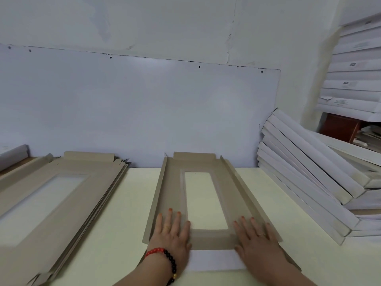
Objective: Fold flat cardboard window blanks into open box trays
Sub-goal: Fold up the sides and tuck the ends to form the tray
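A brown cardboard window blank lies lengthwise on the pale table, its rectangular window showing the table beneath. Both long side flaps stand partly raised. The near end flap is folded over, showing its white side. My left hand presses flat on the blank's near left part, fingers straight. My right hand presses flat on the near right part, fingers spread. A stack of flat blanks lies at the left.
Folded white trays lean in a slanted pile at the right, with more white boxes stacked high behind them. A white board backs the table against the wall. Another white box sits at the far left.
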`<state>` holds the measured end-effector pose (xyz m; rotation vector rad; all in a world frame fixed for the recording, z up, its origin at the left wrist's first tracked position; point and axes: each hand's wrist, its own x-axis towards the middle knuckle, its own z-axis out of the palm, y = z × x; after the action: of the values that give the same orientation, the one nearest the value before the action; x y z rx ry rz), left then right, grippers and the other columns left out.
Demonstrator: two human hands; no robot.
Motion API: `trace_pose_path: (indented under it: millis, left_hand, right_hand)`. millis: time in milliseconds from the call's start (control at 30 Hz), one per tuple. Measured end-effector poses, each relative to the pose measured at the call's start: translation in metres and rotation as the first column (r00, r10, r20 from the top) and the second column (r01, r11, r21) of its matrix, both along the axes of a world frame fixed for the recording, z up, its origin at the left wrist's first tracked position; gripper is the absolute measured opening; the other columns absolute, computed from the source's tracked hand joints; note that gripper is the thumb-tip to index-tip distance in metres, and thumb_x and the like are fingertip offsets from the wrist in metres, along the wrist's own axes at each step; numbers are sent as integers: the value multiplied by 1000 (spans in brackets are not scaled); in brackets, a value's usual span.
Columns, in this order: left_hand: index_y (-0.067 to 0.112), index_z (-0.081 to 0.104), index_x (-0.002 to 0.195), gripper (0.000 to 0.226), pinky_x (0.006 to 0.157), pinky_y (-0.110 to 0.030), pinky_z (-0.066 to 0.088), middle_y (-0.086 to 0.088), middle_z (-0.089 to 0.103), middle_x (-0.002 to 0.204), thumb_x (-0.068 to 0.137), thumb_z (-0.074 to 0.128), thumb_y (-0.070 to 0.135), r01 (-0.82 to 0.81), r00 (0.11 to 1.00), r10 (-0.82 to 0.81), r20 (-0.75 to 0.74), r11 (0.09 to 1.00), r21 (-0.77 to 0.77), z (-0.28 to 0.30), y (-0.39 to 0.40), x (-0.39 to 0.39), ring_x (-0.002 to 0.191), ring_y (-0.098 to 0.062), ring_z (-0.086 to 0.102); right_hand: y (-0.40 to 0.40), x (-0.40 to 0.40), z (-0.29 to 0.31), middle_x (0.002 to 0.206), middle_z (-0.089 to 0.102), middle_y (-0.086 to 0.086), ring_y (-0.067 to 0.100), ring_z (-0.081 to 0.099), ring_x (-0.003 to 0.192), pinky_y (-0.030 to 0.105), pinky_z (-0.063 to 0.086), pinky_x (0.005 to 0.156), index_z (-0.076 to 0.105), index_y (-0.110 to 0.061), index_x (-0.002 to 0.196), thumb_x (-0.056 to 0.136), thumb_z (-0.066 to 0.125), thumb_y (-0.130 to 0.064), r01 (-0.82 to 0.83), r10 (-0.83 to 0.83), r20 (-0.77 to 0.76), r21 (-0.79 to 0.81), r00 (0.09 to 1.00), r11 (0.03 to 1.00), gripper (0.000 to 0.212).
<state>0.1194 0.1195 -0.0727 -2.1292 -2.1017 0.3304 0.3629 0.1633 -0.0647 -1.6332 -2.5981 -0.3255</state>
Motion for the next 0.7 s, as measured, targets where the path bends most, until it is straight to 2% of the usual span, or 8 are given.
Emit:
trace_pose_path:
  millis: [67,133,200,267,367,467,600,700]
  left_hand:
    - [16,9,151,56,114,-58,-10,-15,2,158,97,15,29,15,998,-12,-67,999,36,8,-4,-1,144,-43,-9]
    - [14,39,133,46,113,-46,21,-15,38,137,89,26,15,150,989,-149,-22,980,129,15,-12,0,132,-37,31]
    - [26,63,93,27,79,-21,47,1,62,92,73,48,15,331,938,-342,55,932,150,21,-22,-1,85,-18,59]
    - [30,66,75,19,58,-14,45,11,60,72,58,65,22,407,897,-433,92,888,213,23,-25,-7,65,-8,58]
    - [16,62,97,22,79,-30,48,-4,58,98,87,48,30,416,856,-455,245,888,195,19,-28,-19,93,-24,55]
    - [20,56,100,43,86,-31,43,-2,52,106,90,35,56,390,872,-419,251,907,161,15,-34,-25,100,-21,47]
    - [21,58,115,34,93,-29,39,-1,57,115,100,31,34,232,870,-281,405,958,166,16,-27,-19,109,-21,49]
    - [24,51,125,34,92,-29,41,-3,57,120,96,35,20,57,864,-100,494,993,102,23,-13,-8,114,-20,50]
  right_hand:
    - [-3,7,6,108,72,3,24,72,90,42,25,103,76,-20,104,72,36,-35,-27,27,14,45,1000,999,54]
    - [-4,16,3,101,72,0,21,71,82,37,49,86,77,-22,98,70,40,-23,-122,120,19,133,993,984,47]
    - [-8,21,4,89,70,-6,15,68,71,25,55,69,76,-25,84,68,49,-17,-247,259,-56,156,964,956,32]
    - [-12,25,3,81,66,-11,8,62,63,18,50,58,72,-28,73,76,52,-27,-389,405,-110,139,908,911,20]
    - [-17,32,8,86,65,-22,-4,61,70,9,46,60,72,-36,81,73,62,-56,-447,454,-122,85,882,891,24]
    - [-17,31,13,79,64,-21,-1,61,67,11,46,54,71,-36,81,63,87,-43,-417,423,-160,74,892,906,25]
    - [-6,15,28,112,62,-11,10,58,104,24,44,83,60,-32,115,99,43,-32,-270,258,-120,-107,959,957,23]
    - [5,-2,34,121,59,-6,18,55,111,30,43,88,57,-31,122,98,32,-23,-179,155,-110,-260,982,949,36]
